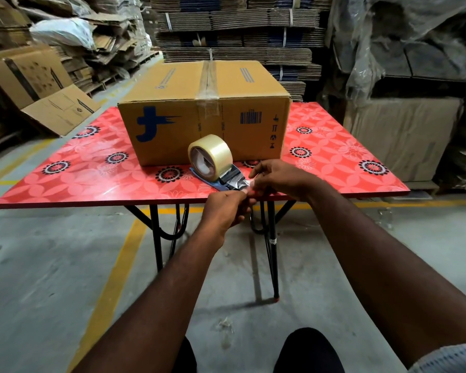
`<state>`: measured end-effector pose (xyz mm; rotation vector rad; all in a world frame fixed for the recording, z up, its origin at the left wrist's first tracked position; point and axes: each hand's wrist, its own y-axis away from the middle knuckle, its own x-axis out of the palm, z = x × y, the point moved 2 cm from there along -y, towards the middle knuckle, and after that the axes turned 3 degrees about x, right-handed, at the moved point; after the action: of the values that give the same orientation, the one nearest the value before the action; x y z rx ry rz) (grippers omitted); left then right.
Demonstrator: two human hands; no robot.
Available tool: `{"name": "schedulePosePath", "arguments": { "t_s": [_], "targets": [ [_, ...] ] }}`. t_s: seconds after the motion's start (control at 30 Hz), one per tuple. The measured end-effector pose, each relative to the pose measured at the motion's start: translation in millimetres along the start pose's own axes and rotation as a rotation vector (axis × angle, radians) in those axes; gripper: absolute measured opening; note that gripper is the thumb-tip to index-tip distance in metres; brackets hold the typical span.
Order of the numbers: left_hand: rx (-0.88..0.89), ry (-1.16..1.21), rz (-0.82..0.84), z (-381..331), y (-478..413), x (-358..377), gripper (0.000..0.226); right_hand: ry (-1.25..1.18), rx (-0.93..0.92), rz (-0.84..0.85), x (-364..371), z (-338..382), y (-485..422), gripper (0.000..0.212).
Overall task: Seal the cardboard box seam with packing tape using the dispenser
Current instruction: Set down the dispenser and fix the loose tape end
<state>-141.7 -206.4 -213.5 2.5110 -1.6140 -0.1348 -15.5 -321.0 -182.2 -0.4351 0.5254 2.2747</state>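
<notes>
Just ahead of the dispenser (213,168), both hands' grips pinch its tape end (249,185).

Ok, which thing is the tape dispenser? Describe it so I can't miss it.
Find the red flowered table, then the cardboard box on it. The tape dispenser lies just in front of the box, by both hands: the only thing carrying a clear roll of tape.

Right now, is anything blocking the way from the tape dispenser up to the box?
Nothing visible does. The dispenser lies on the table right before the box, both hands pinching its tape end. The box's top seam already carries tape.
</notes>
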Motion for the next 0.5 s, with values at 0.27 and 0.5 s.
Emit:
{"name": "schedulePosePath", "arguments": {
  "t_s": [0.27, 0.5],
  "targets": [
    [0.285, -0.164, -0.297, -12.2, -22.4, -66.3, 0.014, 0.327, 0.05, -0.247, -18.5, -1.8, 3.9, 0.028],
    [0.394, -0.531, -0.228, -31.2, -72.4, -101.5, 0.08, 0.565, -0.236, -0.37, 23.3, 20.5, -9.4, 0.067]
  ]
}}
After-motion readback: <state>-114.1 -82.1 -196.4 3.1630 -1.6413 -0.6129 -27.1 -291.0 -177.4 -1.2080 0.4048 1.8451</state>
